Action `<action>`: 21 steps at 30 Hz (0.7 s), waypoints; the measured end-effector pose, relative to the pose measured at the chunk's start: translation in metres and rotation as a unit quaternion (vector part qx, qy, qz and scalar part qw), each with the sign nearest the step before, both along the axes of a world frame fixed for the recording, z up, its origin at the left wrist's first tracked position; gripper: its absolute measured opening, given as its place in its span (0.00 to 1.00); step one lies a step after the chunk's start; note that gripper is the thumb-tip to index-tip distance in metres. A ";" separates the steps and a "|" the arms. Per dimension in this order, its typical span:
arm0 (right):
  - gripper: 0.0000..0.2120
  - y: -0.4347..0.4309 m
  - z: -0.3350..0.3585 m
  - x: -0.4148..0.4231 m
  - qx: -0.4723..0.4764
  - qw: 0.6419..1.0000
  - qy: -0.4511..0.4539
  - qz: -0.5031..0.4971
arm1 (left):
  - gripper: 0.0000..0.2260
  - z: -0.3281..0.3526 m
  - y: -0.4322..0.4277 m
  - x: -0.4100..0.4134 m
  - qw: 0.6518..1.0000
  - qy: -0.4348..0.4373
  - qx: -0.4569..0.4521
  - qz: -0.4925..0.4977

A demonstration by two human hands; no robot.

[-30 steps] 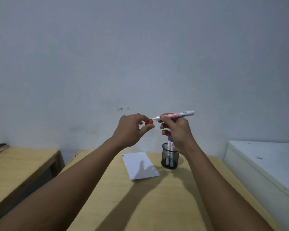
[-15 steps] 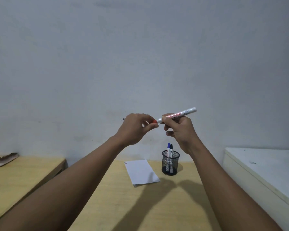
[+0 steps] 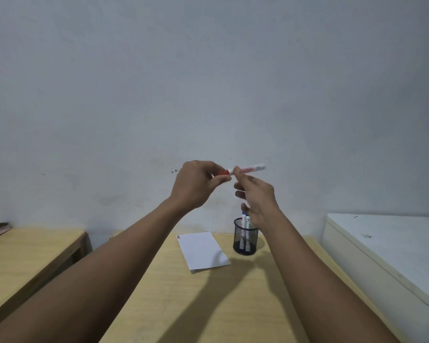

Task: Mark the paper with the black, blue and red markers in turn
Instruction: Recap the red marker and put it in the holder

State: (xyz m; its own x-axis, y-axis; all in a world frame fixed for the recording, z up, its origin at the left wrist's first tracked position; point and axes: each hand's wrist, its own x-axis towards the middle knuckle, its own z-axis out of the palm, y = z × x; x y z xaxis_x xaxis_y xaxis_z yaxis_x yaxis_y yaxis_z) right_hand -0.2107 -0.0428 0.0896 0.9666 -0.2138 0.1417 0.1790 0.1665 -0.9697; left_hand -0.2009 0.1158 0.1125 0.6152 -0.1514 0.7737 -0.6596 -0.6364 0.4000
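I am holding the white-barrelled red marker (image 3: 248, 168) up in front of the grey wall, well above the pale wooden table (image 3: 208, 305). My left hand (image 3: 196, 185) is pinching its red cap (image 3: 224, 172) between thumb and fingers, while my right hand (image 3: 256, 194) is gripping the barrel just right of the cap. The cap is looking seated on the barrel. Below, the white sheet of paper (image 3: 203, 251) is lying flat at the table's far end, and the black mesh pen cup (image 3: 245, 240) is standing just to its right, holding two capped markers.
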 end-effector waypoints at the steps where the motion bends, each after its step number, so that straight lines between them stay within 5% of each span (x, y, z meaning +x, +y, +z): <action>1: 0.47 0.001 -0.006 0.004 0.012 0.999 0.034 -0.022 | 0.11 0.002 -0.003 0.002 0.999 0.022 -0.024 -0.009; 3: 0.57 0.000 -0.019 0.009 -0.023 0.996 0.047 -0.068 | 0.11 0.004 -0.011 0.010 0.999 0.040 -0.006 -0.005; 7: 0.18 -0.014 -0.037 0.019 -0.192 0.971 -0.064 -0.126 | 0.10 -0.005 -0.025 0.033 0.993 0.109 0.024 -0.031; 9: 0.05 -0.023 -0.037 0.024 -0.286 0.945 -0.092 -0.131 | 0.10 -0.011 -0.033 0.045 0.989 0.139 0.023 -0.041; 12: 0.07 -0.037 -0.037 0.040 -0.377 0.911 -0.114 -0.126 | 0.09 -0.018 -0.045 0.063 0.986 0.157 0.003 -0.060; 16: 0.04 -0.054 -0.044 0.072 -0.355 0.921 -0.121 -0.102 | 0.10 -0.030 -0.057 0.086 0.980 0.176 -0.040 -0.087; 21: 0.25 -0.072 -0.057 0.106 -0.369 0.916 -0.103 -0.117 | 0.14 -0.073 -0.061 0.113 0.976 0.206 0.067 -0.028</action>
